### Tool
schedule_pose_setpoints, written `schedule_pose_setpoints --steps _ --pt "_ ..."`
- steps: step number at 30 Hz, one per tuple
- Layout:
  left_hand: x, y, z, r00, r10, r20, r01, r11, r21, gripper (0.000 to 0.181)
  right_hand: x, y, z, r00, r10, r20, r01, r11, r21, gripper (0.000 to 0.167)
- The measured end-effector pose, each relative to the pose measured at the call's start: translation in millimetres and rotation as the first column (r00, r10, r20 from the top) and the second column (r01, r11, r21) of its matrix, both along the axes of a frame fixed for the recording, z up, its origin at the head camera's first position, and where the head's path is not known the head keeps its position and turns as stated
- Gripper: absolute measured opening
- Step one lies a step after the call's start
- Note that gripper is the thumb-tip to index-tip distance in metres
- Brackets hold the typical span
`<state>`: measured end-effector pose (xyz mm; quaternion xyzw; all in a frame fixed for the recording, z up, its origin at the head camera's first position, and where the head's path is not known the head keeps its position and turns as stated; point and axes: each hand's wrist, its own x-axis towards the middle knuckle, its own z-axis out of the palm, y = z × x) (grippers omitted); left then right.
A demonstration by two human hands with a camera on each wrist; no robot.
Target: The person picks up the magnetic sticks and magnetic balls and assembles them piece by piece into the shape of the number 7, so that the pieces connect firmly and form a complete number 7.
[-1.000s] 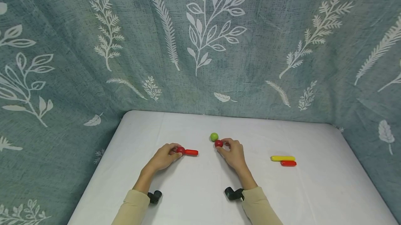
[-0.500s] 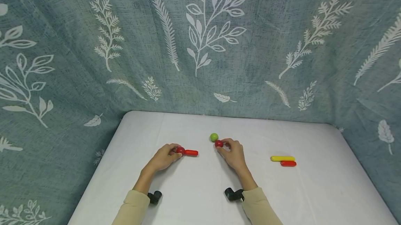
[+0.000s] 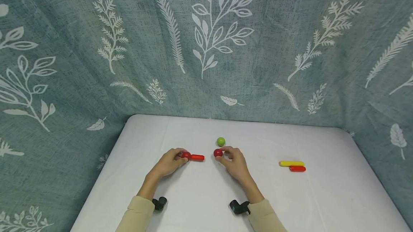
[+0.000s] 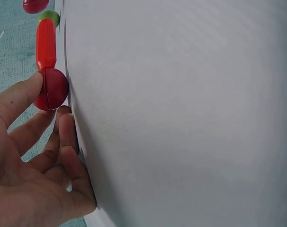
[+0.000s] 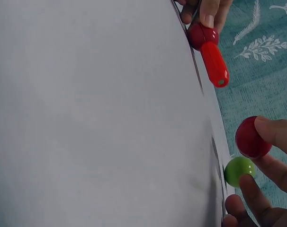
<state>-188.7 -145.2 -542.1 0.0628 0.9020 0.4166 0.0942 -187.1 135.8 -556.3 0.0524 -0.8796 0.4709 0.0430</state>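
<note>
My left hand [image 3: 168,162] pinches a red ball [image 4: 51,90] between thumb and fingers, low over the white table. A short red rod [image 3: 197,157] sticks out from that ball toward the right, its near end against the ball. In the right wrist view the rod's free end shows a small oval spot. My right hand [image 3: 236,164] holds a second red ball [image 5: 253,137] by thumb and fingertips, a small gap away from the rod's free end. Behind it a green ball [image 3: 221,141] sits on the table, apart from the fingers in the head view.
On the right of the white table [image 3: 206,203] lie a yellow rod [image 3: 292,163] and a shorter red rod [image 3: 297,169], side by side. A patterned teal cloth [image 3: 138,45] hangs behind the table. Dark camera mounts [image 3: 239,207] sit at both wrists.
My right hand has moved left and slightly nearer with its red ball, away from the green ball and closer to the red rod. The left hand stays where it was.
</note>
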Motion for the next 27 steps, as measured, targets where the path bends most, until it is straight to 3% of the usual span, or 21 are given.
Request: schedule_pose_setpoints --steps 9,19,27 --pt "0.0 0.0 1.6 1.0 -0.001 0.002 0.001 1.0 0.013 0.038 4.0 -11 -1.0 0.996 0.089 -0.009 -0.089 0.995 0.037 0.027" --pt "-1.2 0.5 2.7 1.0 -0.002 0.003 0.002 1.0 0.01 0.035 5.0 -16 -0.7 0.995 0.099 -0.013 -0.096 0.985 0.146 0.027" --pt "-1.5 0.7 1.1 1.0 0.003 0.008 -0.003 1.0 -0.002 0.035 5.9 -18 -2.8 0.996 0.088 0.015 -0.089 0.984 0.156 0.03"
